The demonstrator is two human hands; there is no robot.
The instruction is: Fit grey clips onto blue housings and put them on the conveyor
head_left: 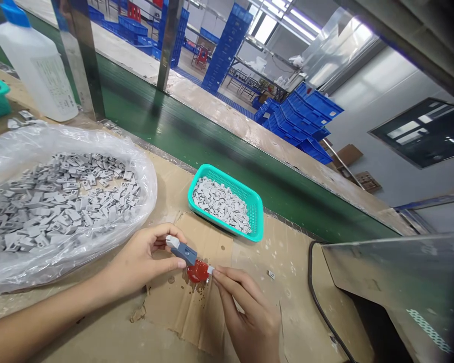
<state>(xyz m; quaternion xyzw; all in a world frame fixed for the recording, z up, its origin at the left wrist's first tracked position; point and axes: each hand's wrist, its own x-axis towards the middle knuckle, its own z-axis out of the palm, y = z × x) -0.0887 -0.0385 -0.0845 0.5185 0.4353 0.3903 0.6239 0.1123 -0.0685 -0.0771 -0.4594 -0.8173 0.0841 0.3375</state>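
Left hand (146,259) closed on blue-grey block (186,253) at its fingertips (179,263), right hand (249,310) pinched on pale piece (211,270)

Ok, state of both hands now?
Left hand: closed on blue-gray part.
Right hand: pinching small pale piece beside red blob.

Factory workshop, with a green conveyor belt (196,146) and stacked blue crates (293,118).

At five o'clock from the green basket (258,222), a hand could pass over the table (295,257), above one small grey piece (271,275). The cable (310,275) limits this way at four o'clock; the plastic bag (147,174) blocks nine o'clock.
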